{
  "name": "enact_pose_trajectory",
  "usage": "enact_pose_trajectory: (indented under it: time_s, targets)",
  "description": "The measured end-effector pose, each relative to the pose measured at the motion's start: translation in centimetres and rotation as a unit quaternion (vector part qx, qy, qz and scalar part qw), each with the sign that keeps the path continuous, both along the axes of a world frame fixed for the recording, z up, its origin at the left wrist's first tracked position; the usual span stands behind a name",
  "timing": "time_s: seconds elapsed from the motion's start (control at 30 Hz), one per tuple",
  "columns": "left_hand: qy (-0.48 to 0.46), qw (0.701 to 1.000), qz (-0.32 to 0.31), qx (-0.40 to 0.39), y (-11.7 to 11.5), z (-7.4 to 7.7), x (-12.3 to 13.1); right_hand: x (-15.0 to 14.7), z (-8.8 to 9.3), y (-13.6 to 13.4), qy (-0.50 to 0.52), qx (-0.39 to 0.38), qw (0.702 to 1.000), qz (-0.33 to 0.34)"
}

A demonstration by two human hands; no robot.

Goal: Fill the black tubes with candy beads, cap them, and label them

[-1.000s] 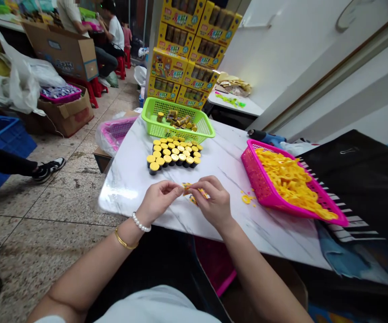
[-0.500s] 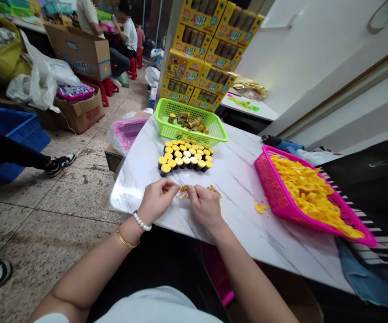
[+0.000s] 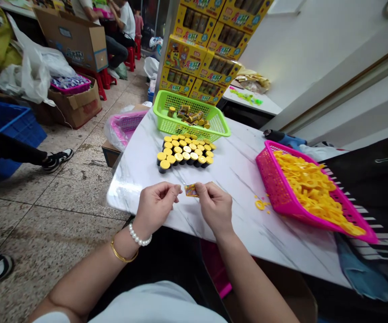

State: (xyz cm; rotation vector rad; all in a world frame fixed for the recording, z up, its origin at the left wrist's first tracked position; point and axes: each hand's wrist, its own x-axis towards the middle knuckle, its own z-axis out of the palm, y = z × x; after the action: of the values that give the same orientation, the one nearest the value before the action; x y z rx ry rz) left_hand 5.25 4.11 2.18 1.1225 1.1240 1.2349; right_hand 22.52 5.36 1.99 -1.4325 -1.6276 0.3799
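My right hand (image 3: 216, 207) pinches a small rectangular printed label (image 3: 190, 190), yellow with colourful print, between thumb and finger above the table's near edge. Just left of it is my left hand (image 3: 157, 204), with thumb and fingertips pressed together; whether anything is in that pinch is too small to make out. A gap separates the left fingertips from the label. Beyond both hands stand several small black canisters with yellow lids (image 3: 186, 156), packed upright in a block on the white marbled table (image 3: 237, 166).
Behind the canisters a green basket (image 3: 226, 128) holds more small canisters. A pink basket (image 3: 264, 172) of yellow plastic pieces sits right, with loose yellow bits (image 3: 260, 205) beside it. Stacked yellow boxes (image 3: 194, 56) rise at the back. People sit far left.
My hands have moved apart, the right one rightward. The label now shows in the right hand alone, away from the left fingertips. The view has shifted slightly.
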Motion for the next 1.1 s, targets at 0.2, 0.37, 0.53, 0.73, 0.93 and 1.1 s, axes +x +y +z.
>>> enact_pose_trajectory:
  time_s: [0.2,0.37,0.53,0.73,0.93,1.1]
  targets:
    - [-0.031,0.999,0.045,-0.001,-1.3,0.1,0.2,-1.8,0.6,-0.8,0.044,0.028,0.999,0.012]
    - [-0.015,0.995,0.075,0.067,-1.6,-0.1,0.1,-2.6,0.4,-1.2,0.024,0.074,0.996,0.041]
    - [-0.068,0.992,0.103,0.024,-1.3,-0.1,-0.5,-3.4,0.2,-1.4,0.017,0.098,0.990,0.097]
    - [-0.166,0.973,0.067,-0.145,-0.6,-0.3,-2.5,-4.5,0.8,-0.3,0.005,0.037,0.985,0.171]
    - [-0.224,0.950,0.053,-0.209,0.0,-0.1,-4.5,-5.4,0.9,5.4,-0.173,0.068,0.979,0.079]
    - [-0.265,0.938,0.052,-0.216,0.7,0.5,-5.4,-7.2,-0.5,7.3,-0.365,0.058,0.928,0.043]
